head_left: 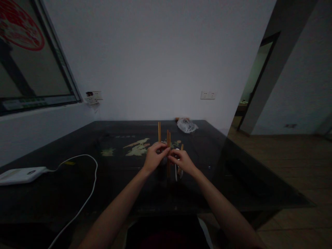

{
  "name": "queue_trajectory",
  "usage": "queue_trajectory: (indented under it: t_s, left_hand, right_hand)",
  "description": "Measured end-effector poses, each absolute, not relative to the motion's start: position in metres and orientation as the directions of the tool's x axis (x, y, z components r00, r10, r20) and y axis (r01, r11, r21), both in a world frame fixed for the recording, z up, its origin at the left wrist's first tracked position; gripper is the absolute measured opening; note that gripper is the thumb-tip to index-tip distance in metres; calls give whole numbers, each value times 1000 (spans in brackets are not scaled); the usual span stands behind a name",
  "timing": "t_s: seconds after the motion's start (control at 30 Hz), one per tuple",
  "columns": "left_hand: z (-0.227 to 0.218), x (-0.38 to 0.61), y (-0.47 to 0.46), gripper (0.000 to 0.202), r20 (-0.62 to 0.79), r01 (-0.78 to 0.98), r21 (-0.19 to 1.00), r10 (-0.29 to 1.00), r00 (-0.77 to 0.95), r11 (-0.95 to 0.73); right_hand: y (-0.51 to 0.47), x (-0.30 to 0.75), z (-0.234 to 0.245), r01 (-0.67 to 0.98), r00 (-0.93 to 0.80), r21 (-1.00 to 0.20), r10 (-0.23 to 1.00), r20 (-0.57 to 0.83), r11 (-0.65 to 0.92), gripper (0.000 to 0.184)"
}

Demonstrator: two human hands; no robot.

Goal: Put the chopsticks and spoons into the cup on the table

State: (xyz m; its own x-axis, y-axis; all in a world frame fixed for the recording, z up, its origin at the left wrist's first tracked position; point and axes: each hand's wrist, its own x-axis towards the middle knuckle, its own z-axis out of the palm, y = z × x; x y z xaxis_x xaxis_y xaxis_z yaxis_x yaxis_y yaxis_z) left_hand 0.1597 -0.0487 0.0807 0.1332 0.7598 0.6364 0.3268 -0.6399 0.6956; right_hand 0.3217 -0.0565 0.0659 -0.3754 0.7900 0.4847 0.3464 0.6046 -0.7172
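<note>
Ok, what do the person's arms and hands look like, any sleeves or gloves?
The left forearm and right forearm are bare, with no sleeves in view. The left hand and right hand are ungloved; no watch, ring or band shows in the dim light.

A dark glossy counter (212, 180) fills the lower frame, with a pale bird-and-flower inlay (137, 147) at its centre. At the left lies a flat white device (22, 174), its white cable (90, 186) looping rightward. A crumpled clear bag (187, 125) sits at the far edge.
</note>
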Motion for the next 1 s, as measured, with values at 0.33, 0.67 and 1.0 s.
queue_trajectory:
  t_s: [0.33,0.67,1.0]
  left_hand:
    - [82,159,-48,17,591,253,749,790,163,-612]
    - [89,156,-51,22,565,342,729,803,189,-593]
    - [111,142,-58,26,508,210,813,838,201,-543]
  right_hand:
    - [-55,323,63,346,-389,-710,782,486,613,24]
    - [-58,323,67,394,-392,-650,759,520,650,23]
    - [-58,327,65,233,-321,-816,834,449,529,22]
